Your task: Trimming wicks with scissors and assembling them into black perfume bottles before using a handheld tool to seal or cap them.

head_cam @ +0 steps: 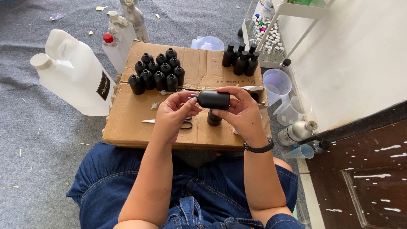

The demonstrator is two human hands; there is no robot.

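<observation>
A person seated on grey carpet holds a matte black bottle [213, 99] on its side above a flattened cardboard sheet [140, 127]. The right hand [239, 111] is wrapped around the bottle's body, while the left hand [173, 113] pinches the neck end between thumb and fingertips. Directly beneath the bottle, at 6 o'clock, a second black bottle [213, 118] stands on the cardboard, with scissors [169, 122] just beside it at 9 o'clock. A cluster of black bottles [157, 73] stands at 10 o'clock from the hands, and a smaller group with caps [241, 60] at 1 o'clock. A large white jug [72, 74] lies off the cardboard at 9 o'clock, and clear measuring cups [277, 87] sit at 3 o'clock
</observation>
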